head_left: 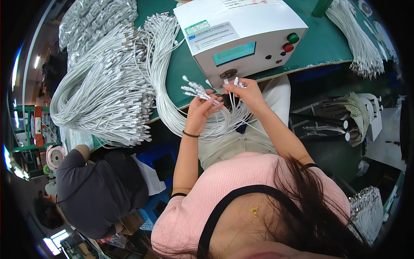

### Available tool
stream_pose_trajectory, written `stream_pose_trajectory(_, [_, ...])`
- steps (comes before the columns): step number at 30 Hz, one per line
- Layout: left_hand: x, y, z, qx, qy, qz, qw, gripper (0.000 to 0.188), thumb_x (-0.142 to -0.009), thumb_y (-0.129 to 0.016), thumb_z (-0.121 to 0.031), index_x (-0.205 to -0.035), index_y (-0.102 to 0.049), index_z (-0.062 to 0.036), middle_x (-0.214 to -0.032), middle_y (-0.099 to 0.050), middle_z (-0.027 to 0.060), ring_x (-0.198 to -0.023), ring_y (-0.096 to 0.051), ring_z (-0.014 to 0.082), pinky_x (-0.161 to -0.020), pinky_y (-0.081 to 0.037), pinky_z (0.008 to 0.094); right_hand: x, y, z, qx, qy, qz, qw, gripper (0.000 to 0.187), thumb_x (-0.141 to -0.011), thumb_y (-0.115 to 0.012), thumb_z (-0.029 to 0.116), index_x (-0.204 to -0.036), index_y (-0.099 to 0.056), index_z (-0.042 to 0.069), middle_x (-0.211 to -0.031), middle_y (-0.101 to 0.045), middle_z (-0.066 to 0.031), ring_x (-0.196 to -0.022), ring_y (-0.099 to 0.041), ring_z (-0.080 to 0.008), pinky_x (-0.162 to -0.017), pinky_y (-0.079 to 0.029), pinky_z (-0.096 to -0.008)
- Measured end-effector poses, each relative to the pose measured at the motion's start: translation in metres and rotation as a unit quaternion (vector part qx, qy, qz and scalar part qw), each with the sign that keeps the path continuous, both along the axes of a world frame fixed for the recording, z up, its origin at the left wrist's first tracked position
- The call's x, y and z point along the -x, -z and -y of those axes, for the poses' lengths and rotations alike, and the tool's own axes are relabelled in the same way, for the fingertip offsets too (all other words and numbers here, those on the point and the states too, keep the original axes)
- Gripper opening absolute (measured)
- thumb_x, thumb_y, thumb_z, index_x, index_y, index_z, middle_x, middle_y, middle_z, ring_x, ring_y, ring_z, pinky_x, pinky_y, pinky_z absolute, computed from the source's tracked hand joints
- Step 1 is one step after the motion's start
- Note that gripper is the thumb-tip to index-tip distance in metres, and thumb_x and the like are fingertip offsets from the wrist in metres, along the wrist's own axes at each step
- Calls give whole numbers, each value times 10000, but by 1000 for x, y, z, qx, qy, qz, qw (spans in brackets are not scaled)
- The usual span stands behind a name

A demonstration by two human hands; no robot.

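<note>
My left hand (202,113) is closed around a fan of white USB cables, their plugs (196,90) sticking up past the fingers. With my right hand (246,93) I pinch a white cable plug (227,81) at the round dark socket (228,74) on the front of a white and grey tester box (241,45). Whether the plug is fully inside the socket I cannot tell. A few more plugs (237,80) stick out by the right fingers. The long looped cables (215,123) hang from both hands over my lap and run up onto the table at left.
A big heap of white cables (103,86) covers the green table (179,77) at left, with bagged cables (99,21) behind. Another bundle (355,41) lies at far right. The tester has a lit screen (234,54) and green and red buttons (288,47). A co-worker (99,194) sits at lower left.
</note>
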State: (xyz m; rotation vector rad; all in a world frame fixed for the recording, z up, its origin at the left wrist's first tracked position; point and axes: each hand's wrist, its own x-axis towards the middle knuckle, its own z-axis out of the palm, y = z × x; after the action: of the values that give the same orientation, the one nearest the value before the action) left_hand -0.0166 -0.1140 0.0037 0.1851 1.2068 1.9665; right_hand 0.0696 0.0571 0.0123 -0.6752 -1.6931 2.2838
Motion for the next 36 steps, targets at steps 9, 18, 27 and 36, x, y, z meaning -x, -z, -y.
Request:
stream_pose_trajectory(9, [5,-5,-7,7,-16,-22,1000,181,-867,-633,-33,-1027,-577,31,-946,-656,92,-903,-674,222,-649,-574,266,11,-11,-6,57,3,18,998,193,-786,-734,180,-844,-667,9,-738,-660,-30,-604,-505,-51,-553,-362,-210])
stream_pose_trajectory(18, [-7,-15,-11,100,36,-95,990,176,-841,-658,-30,-995,-603,32,-924,-666,88,-867,-685,210,-594,-565,245,2,-25,-1,-35,-79,6,996,229,-794,-729,185,-915,-688,-6,-747,-672,-37,-633,-562,-56,-583,-419,-212])
stream_pose_trajectory(27, [-9,-14,-12,82,0,-86,993,209,-859,-646,-76,-1026,-612,45,-940,-671,114,-845,-685,207,-626,-572,260,-3,-4,2,19,-7,-24,1000,225,-842,-675,178,-953,-683,-18,-811,-684,-63,-693,-597,-78,-642,-454,-223])
stream_pose_trajectory(36, [1,-21,-13,71,-7,-96,993,196,-852,-653,-71,-1000,-608,50,-936,-669,115,-806,-683,210,-626,-574,265,9,-13,-2,80,5,-13,997,179,-838,-656,148,-873,-661,-27,-778,-670,-67,-729,-584,-108,-691,-433,-252])
